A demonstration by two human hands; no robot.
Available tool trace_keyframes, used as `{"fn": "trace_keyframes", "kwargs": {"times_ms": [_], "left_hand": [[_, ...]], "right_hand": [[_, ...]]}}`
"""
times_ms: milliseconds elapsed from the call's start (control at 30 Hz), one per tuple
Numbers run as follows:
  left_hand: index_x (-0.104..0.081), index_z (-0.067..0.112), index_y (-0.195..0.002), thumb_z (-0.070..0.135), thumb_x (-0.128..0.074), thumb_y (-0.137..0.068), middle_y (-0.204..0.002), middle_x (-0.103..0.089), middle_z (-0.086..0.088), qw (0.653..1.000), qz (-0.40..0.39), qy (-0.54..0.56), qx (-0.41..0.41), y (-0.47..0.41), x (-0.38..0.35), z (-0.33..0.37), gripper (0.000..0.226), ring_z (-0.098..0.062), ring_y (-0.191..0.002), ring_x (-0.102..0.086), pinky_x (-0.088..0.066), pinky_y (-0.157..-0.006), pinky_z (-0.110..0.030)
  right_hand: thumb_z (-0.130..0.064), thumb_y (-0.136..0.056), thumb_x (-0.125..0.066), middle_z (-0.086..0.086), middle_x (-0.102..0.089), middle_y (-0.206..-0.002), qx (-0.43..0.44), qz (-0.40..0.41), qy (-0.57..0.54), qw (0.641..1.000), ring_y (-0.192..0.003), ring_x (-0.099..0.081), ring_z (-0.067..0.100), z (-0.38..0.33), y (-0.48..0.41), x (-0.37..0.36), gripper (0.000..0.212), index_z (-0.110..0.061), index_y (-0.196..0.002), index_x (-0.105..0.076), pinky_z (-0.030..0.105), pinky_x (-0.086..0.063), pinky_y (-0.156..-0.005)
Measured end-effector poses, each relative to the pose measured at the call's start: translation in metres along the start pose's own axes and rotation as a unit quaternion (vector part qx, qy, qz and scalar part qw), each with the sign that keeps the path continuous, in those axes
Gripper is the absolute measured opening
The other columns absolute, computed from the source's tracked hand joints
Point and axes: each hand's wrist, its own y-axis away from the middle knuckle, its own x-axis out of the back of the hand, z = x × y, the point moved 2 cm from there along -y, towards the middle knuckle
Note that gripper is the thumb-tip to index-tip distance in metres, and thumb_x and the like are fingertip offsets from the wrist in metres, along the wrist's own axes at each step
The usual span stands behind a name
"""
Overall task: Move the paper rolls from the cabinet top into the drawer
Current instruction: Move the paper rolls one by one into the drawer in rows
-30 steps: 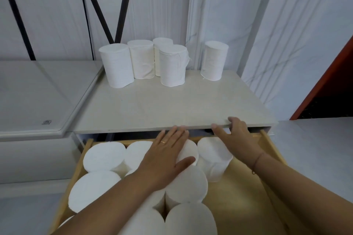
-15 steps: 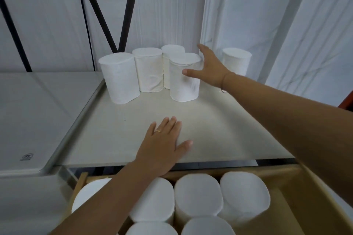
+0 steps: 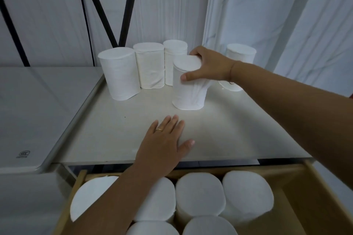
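Drawer (image 3: 298, 192) at the bottom's mostly full. Right hand (image 3: 208, 65) grips one roll (image 3: 188, 89); four left up top. Left hand (image 3: 164, 145) flat on the tabletop (image 3: 114, 129).

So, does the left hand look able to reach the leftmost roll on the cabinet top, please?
Probably yes: the left hand lies flat and empty on the cabinet top, and only bare surface lies between it and the leftmost roll.
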Motion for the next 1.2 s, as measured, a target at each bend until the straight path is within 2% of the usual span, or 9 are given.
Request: {"fn": "trace_keyframes", "kwargs": {"times_ms": [167,233,367,567,700,900,967,1067,1200], "left_hand": [[-0.008,0.022,-0.149,0.062,-0.006,-0.089,-0.160,-0.004,0.004,1.000,-0.005,-0.020,0.008,0.015,0.000,0.008,0.073,-0.012,-0.145,0.001,0.001,-0.118,-0.035],[-0.004,0.021,-0.150,0.063,-0.006,-0.088,-0.160,-0.001,0.003,1.000,-0.011,-0.019,-0.008,0.029,-0.001,0.020,0.074,-0.012,-0.145,0.005,0.003,-0.118,-0.035],[0.010,0.025,-0.148,0.072,0.014,-0.073,-0.157,0.015,0.008,0.996,-0.043,0.031,-0.065,0.061,-0.005,0.056,0.088,-0.007,-0.140,0.023,0.014,-0.115,-0.032],[0.010,0.028,-0.148,0.073,0.005,-0.078,-0.154,0.021,0.013,0.989,-0.079,0.049,-0.119,0.092,-0.017,0.098,0.084,0.000,-0.135,0.030,0.019,-0.112,-0.029],[0.011,0.028,-0.147,0.068,-0.002,-0.085,-0.154,0.023,0.009,0.986,-0.118,0.017,-0.115,0.105,-0.031,0.109,0.076,-0.006,-0.138,0.028,0.016,-0.114,-0.035],[0.009,0.029,-0.148,0.061,-0.011,-0.092,-0.154,0.020,0.012,0.990,-0.092,0.001,-0.104,0.110,-0.032,0.112,0.067,-0.004,-0.137,0.027,0.017,-0.114,-0.032],[0.009,0.031,-0.148,0.065,-0.004,-0.088,-0.154,0.020,0.014,0.991,-0.091,0.006,-0.102,0.111,-0.032,0.112,0.070,-0.003,-0.138,0.027,0.017,-0.114,-0.032],[0.010,0.032,-0.148,0.070,0.008,-0.080,-0.153,0.021,0.015,0.991,-0.083,0.010,-0.101,0.112,-0.034,0.112,0.078,-0.003,-0.138,0.027,0.015,-0.115,-0.033],[0.010,0.032,-0.147,0.070,0.010,-0.079,-0.153,0.021,0.016,0.992,-0.078,0.016,-0.099,0.112,-0.035,0.111,0.078,-0.002,-0.137,0.027,0.014,-0.116,-0.034]], "right_hand": [[-0.055,-0.061,-0.080,-0.006,-0.056,-0.108,0.001,0.028,0.013,1.000,-0.096,-0.055,0.012,-0.001,0.071,0.015,0.072,-0.024,-0.116,-0.045,0.029,-0.050,-0.078],[-0.061,-0.057,-0.078,-0.011,-0.055,-0.105,-0.012,0.023,0.008,1.000,-0.095,-0.054,0.007,0.003,0.111,0.026,0.075,-0.028,-0.116,-0.045,0.023,-0.047,-0.072],[-0.068,-0.052,-0.071,-0.022,-0.052,-0.105,-0.037,0.018,0.034,0.999,-0.093,-0.053,0.001,0.016,0.198,0.055,0.077,-0.036,-0.115,-0.042,0.015,-0.041,-0.067],[-0.072,-0.048,-0.075,-0.028,-0.052,-0.107,-0.094,0.005,0.024,0.995,-0.097,-0.054,-0.004,0.039,0.300,0.077,0.076,-0.046,-0.112,-0.042,0.018,-0.048,-0.070],[-0.075,-0.048,-0.074,-0.034,-0.049,-0.105,-0.116,-0.035,0.002,0.993,-0.098,-0.049,-0.012,0.057,0.338,0.051,0.077,-0.049,-0.112,-0.039,0.008,-0.048,-0.069],[-0.060,-0.054,-0.079,-0.018,-0.045,-0.120,-0.140,-0.120,-0.007,0.983,-0.110,-0.049,0.007,0.086,0.357,-0.024,0.079,-0.043,-0.118,-0.035,0.023,-0.047,-0.091],[-0.057,-0.054,-0.081,-0.018,-0.045,-0.120,-0.147,-0.123,-0.006,0.981,-0.112,-0.047,0.009,0.092,0.361,-0.038,0.083,-0.039,-0.121,-0.035,0.028,-0.047,-0.097],[-0.053,-0.054,-0.082,-0.017,-0.042,-0.120,-0.144,-0.097,0.009,0.985,-0.113,-0.045,0.010,0.093,0.364,-0.046,0.085,-0.037,-0.122,-0.033,0.027,-0.047,-0.098],[-0.055,-0.066,-0.077,-0.007,-0.036,-0.135,-0.177,-0.136,-0.021,0.974,-0.121,-0.042,0.012,0.091,0.363,-0.042,0.094,-0.029,-0.138,-0.022,0.033,-0.045,-0.103]]}}
